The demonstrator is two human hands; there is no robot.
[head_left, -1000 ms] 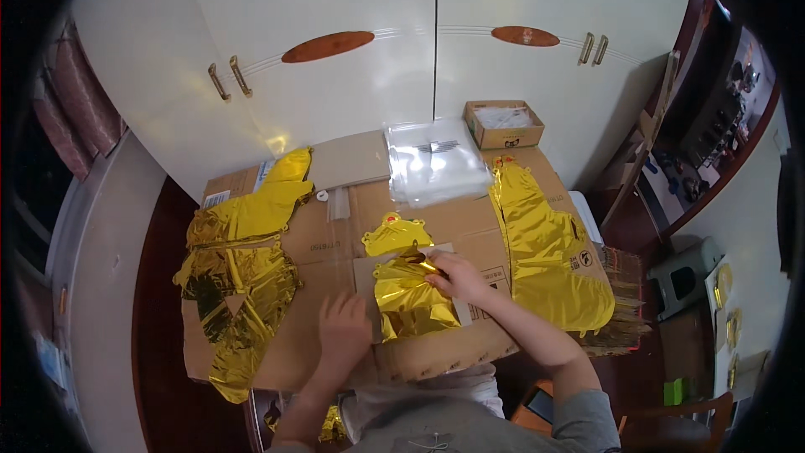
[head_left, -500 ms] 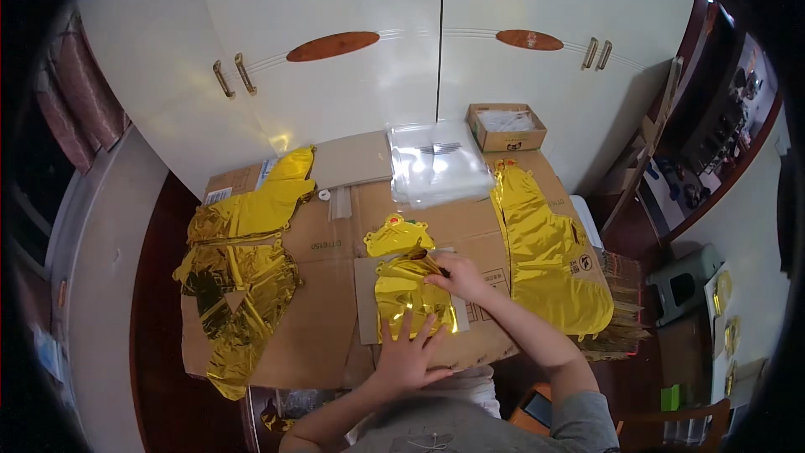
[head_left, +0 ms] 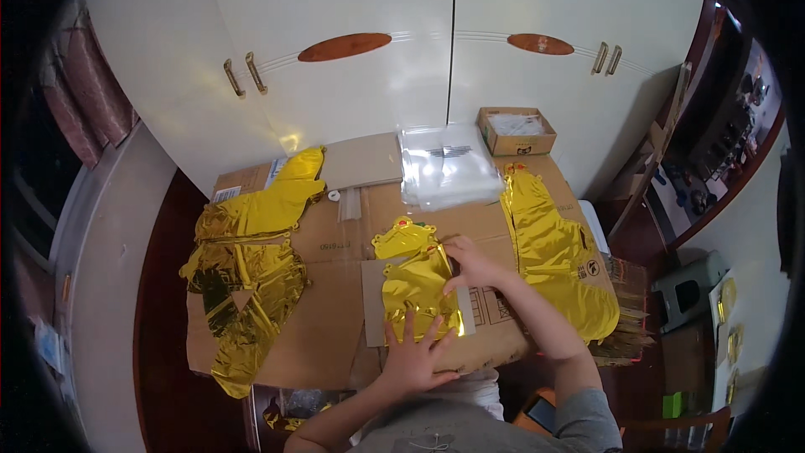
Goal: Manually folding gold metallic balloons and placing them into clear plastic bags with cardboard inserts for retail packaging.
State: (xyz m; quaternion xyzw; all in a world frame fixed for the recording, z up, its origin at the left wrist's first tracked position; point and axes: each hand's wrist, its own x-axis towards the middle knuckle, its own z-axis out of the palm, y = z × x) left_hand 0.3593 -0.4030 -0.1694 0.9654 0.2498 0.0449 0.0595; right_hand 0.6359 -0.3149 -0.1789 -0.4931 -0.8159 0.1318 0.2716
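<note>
Head view: left grip [head_left: 411, 366], clear of the foil [head_left: 419, 281] a second ago, now splays unclenched over its lower edge. Foil lies lower centre on grey card [head_left: 374, 306], flatter now; smoothing seems further along. Right grip [head_left: 478, 268] at its right edge; can't tell if pinching.

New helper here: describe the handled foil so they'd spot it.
Before the white cabinet lies cardboard. At its near middle sits a grey card bearing gold foil. Unlike its gold neighbours, it has the left hand and right hand on it.
</note>
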